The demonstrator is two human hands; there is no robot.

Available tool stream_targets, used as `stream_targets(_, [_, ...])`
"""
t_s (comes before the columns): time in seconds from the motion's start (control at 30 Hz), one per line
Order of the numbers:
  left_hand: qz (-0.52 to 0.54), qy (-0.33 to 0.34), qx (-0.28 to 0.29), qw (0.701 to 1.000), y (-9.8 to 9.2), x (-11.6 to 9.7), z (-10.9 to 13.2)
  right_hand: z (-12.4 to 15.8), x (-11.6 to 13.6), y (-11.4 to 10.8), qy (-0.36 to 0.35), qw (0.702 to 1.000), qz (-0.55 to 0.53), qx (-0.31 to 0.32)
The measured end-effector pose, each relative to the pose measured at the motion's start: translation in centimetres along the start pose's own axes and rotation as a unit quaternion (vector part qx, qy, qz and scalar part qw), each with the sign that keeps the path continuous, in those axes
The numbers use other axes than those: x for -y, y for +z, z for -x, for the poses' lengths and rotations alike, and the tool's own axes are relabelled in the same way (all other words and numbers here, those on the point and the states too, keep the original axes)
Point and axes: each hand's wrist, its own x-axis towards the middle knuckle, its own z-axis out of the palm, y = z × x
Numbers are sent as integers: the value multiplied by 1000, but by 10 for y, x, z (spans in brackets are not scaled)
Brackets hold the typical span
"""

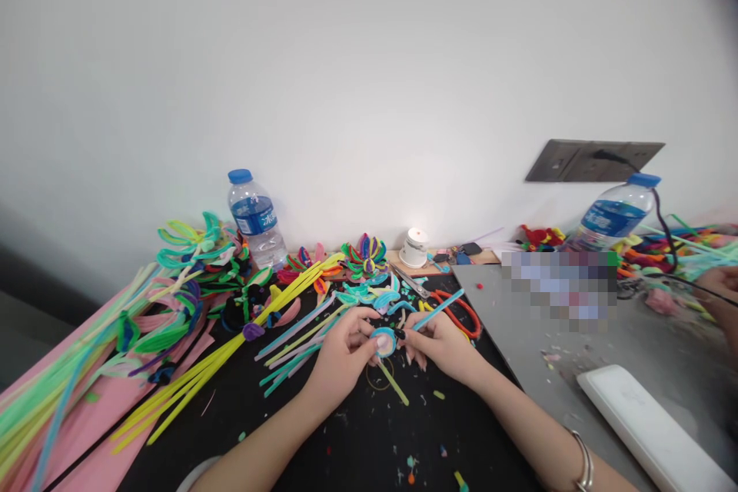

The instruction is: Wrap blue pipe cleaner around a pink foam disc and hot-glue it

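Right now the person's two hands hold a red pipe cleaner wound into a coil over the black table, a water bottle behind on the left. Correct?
Not quite. The head view shows the pipe cleaner, wound into a coil between the left hand and right hand, is light blue, not red. The black table and the water bottle behind on the left are as stated.

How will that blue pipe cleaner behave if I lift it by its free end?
Probably bendy yet shape-holding: the blue pipe cleaner sits curled in the coil pinched by the left hand, while its free end juts straight from the right hand. Likely light and grippy, judging by its thin fuzzy look.
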Motion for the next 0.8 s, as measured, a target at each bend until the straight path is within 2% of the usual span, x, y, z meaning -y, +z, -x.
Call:
stream_targets(0.33, [27, -1, 10, 1000, 0, 1, -1, 1, 7, -2, 1, 999, 35, -25])
stream_targets(0.8, [57, -15, -8, 998, 2, -2, -1, 3, 5, 0, 6, 999, 37, -14])
